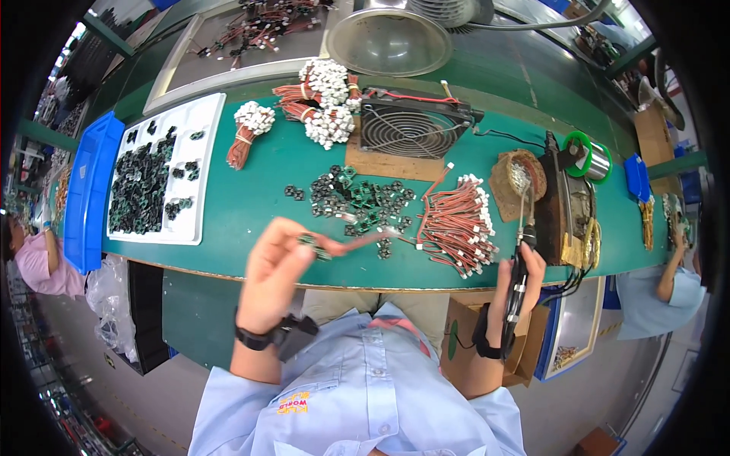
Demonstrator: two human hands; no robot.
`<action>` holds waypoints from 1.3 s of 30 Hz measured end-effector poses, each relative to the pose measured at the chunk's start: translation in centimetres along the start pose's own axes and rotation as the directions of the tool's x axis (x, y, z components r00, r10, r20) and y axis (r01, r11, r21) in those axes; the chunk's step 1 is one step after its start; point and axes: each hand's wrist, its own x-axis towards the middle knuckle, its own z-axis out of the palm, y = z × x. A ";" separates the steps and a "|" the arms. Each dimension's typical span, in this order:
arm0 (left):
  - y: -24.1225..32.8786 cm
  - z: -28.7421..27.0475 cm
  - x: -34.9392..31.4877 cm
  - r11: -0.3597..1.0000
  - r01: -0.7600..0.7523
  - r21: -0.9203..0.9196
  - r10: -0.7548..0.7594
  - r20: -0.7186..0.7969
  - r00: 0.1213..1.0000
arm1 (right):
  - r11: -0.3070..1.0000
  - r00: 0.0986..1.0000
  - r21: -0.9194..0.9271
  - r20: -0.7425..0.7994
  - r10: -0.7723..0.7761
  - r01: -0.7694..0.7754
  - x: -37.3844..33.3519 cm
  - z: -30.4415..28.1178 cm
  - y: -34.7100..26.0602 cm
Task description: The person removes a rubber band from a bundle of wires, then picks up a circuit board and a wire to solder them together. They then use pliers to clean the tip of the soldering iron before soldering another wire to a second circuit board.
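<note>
My left hand is closed, pinching a small green circuit board above the table's front edge. A red wire lead, smeared by motion, stretches right from the board; whether it is joined to it cannot be made out. My right hand wraps round the black handle of a soldering iron. The iron points away from me, its tip at a rough brown dish with silvery bits in it. Between my hands lie loose small circuit boards and a fanned heap of red wires with white connectors.
A black fan stands behind the boards, with tied wire bundles to its left. A white tray of boards and a blue bin stand left. At right are a solder spool and a dark box. Other people sit at both sides.
</note>
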 end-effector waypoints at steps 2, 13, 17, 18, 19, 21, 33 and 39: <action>-0.2 -2.7 -0.2 0.996 -0.024 0.084 0.035 -0.126 0.991 | 0.969 0.993 0.217 0.034 0.110 -0.114 -1.3 0.2 -0.7; -0.4 -9.6 -1.2 0.815 0.172 0.554 0.213 -0.562 0.799 | 0.878 0.855 -0.160 0.358 -0.375 0.452 -1.9 3.3 -1.4; -0.1 -6.0 -1.1 0.693 0.089 0.716 0.402 -0.486 0.776 | 0.840 0.822 -0.181 0.390 -0.415 0.511 -1.4 3.1 -1.4; -0.2 -4.7 -1.2 0.659 0.057 0.750 0.458 -0.460 0.761 | 0.838 0.815 -0.170 0.395 -0.424 0.518 -1.2 3.2 -1.2; -0.5 -3.3 -1.4 0.610 0.046 0.791 0.400 -0.357 0.844 | 0.836 0.807 -0.154 0.400 -0.435 0.527 -1.0 3.3 -1.1; -1.3 -0.4 -1.4 0.537 -0.024 0.843 0.264 -0.141 0.954 | 0.832 0.796 -0.129 0.403 -0.453 0.539 -0.8 3.4 -0.8; -6.5 8.8 1.1 0.335 -0.428 0.839 0.174 0.391 0.904 | 0.868 0.831 -0.036 0.309 -0.462 0.496 -2.2 1.8 0.7; -8.0 10.0 2.4 0.225 -0.445 0.867 0.149 0.420 0.895 | 0.936 0.914 0.041 0.204 -0.351 0.351 -2.6 1.4 0.1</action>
